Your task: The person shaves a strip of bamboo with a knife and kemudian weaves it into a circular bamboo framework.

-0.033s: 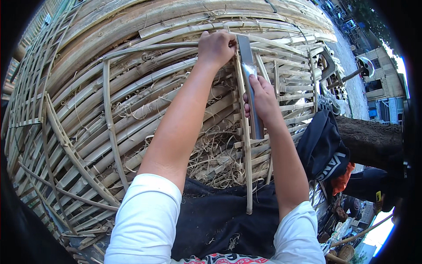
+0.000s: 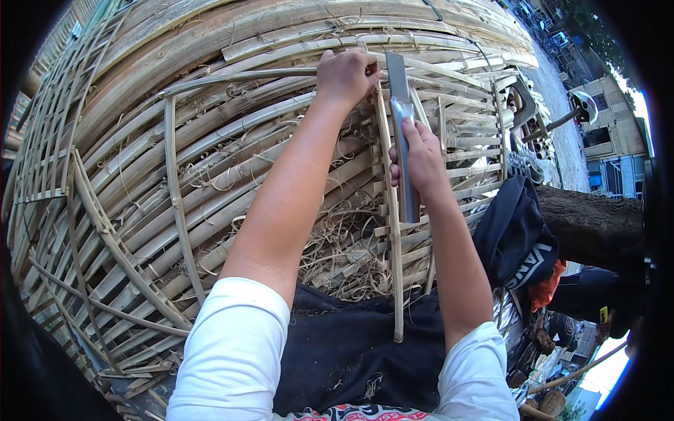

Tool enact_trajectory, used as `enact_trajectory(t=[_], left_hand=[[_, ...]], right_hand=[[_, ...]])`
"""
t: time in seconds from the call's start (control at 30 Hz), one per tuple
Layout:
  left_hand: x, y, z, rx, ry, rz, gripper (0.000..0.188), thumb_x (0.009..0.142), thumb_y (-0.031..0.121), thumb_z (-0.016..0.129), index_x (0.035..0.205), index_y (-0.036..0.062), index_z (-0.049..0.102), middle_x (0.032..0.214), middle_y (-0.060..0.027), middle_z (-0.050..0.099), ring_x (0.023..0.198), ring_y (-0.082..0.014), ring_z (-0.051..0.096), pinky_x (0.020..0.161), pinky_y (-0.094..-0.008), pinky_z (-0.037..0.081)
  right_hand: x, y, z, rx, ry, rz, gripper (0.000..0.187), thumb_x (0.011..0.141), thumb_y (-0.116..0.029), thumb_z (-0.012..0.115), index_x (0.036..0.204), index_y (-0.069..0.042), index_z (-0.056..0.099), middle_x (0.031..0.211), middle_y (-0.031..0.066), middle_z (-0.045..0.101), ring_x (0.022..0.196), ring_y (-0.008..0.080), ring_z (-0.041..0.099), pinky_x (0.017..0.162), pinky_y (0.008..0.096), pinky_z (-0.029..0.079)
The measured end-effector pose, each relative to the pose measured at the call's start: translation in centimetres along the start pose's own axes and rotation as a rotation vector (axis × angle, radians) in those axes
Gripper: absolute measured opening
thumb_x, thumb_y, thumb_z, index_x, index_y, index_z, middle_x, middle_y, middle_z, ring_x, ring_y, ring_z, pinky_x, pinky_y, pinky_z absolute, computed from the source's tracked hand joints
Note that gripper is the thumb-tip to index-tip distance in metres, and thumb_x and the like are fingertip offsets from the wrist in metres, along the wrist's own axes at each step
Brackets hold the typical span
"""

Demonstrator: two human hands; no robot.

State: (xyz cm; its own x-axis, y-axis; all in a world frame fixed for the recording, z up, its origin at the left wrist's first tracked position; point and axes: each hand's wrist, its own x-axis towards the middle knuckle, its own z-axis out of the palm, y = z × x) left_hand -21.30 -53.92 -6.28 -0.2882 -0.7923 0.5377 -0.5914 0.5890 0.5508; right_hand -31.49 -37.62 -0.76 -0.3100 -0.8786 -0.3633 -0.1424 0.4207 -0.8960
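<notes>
My right hand (image 2: 419, 156) is wrapped round the grey metal handle of a long, straight knife (image 2: 397, 77). Its blade points away from me and leans slightly left at the tip. Just left of the knife runs a narrow bamboo strip (image 2: 394, 252), its near end over the dark cloth across my lap. My left hand (image 2: 345, 76) is closed at the strip's far end, with the fingertips partly hidden. Beneath the strip lies a lattice of bamboo slats (image 2: 470, 144).
Split bamboo poles (image 2: 267, 137) fill the space ahead, with curled shavings (image 2: 344, 259) near my lap. Another bamboo lattice (image 2: 63, 119) stands at left. A dark garment (image 2: 516, 231) hangs at right beside a thick trunk (image 2: 590, 221).
The knife's blade tip has swung slightly to the right, away from the left hand. My left hand and the bamboo strip stay in place.
</notes>
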Motion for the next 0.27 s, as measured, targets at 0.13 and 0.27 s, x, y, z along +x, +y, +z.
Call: enact_trajectory(t=[0.13, 0.27], left_hand=[[-0.1, -0.6, 0.4, 0.014, 0.053, 0.029, 0.015, 0.079, 0.032, 0.071, 0.084, 0.0181, 0.073, 0.084, -0.0007, 0.068, 0.078, -0.0228, 0.065, 0.079, -0.0373, 0.044], [0.0, -0.2, -0.1, -0.001, -0.041, -0.019, 0.019, 0.080, 0.033, 0.072, 0.088, 0.0162, 0.074, 0.085, -0.0005, 0.069, 0.082, -0.0223, 0.066, 0.083, -0.0365, 0.043]], right_hand=[[-0.2, -0.2, 0.3, 0.079, 0.028, 0.007, 0.029, 0.103, -0.038, 0.044, 0.108, -0.010, 0.046, 0.068, 0.0043, 0.054, 0.044, 0.0116, 0.052, 0.038, 0.0282, 0.047], [-0.2, 0.0, 0.1, 0.077, 0.015, -0.032, 0.031, 0.102, -0.039, 0.047, 0.113, -0.010, 0.047, 0.068, 0.0045, 0.055, 0.044, 0.0125, 0.053, 0.038, 0.0286, 0.048]])
